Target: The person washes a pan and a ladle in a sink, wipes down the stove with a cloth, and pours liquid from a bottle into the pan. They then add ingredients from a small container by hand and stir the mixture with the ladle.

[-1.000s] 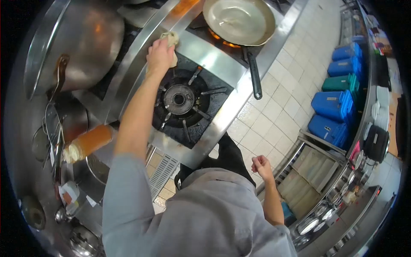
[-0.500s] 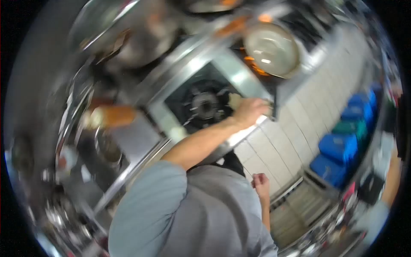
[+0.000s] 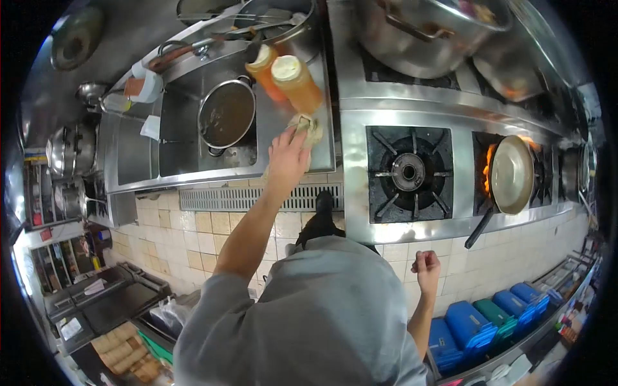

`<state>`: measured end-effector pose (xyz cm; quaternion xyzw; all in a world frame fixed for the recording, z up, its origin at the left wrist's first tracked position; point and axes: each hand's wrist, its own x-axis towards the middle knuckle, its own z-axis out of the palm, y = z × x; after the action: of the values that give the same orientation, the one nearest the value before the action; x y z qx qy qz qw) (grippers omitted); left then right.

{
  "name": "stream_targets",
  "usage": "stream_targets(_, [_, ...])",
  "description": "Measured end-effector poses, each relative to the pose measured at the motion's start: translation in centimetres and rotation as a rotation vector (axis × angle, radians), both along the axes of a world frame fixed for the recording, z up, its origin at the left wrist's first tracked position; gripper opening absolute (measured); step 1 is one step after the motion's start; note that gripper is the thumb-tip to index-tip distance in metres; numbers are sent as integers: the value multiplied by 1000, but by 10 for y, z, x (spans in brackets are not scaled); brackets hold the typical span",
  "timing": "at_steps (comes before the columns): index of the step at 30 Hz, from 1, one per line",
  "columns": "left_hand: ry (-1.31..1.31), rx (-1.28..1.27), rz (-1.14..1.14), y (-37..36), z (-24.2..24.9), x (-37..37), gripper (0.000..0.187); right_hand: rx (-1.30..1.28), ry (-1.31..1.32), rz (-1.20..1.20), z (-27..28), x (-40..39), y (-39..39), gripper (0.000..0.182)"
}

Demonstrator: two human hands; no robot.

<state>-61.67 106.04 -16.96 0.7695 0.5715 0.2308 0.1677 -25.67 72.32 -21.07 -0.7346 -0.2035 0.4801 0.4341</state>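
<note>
My left hand [image 3: 288,157] holds a crumpled, pale yellowish cloth [image 3: 311,130] against the steel counter [image 3: 270,122], close to its front edge. Just beyond the cloth stand two bottles of orange liquid, one [image 3: 301,87] with a white top and another [image 3: 267,74] to its left. Away from the counter, my right hand [image 3: 427,264] hangs over the tiled floor in front of the stove. Its fingers are curled closed, with nothing visible in them.
A two-handled pot [image 3: 226,114] sits in the sink. An unused-looking burner [image 3: 409,170] shows no flame. Flames burn beside a pan [image 3: 512,174], whose handle sticks out over the stove's front edge. Blue bins [image 3: 470,325] stand at lower right.
The view has turned from the stove toward the sink. My left hand has gone from near the pan handle to the counter by the bottles. My right hand still hangs at my side.
</note>
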Motion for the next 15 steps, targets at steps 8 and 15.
stream_targets(8, [-388,212,325,68,28,22,112,-31,-66,412,6,-51,79,22])
stream_targets(15, [-793,335,469,130,0,61,105,-7,-192,355,34,-65,82,20])
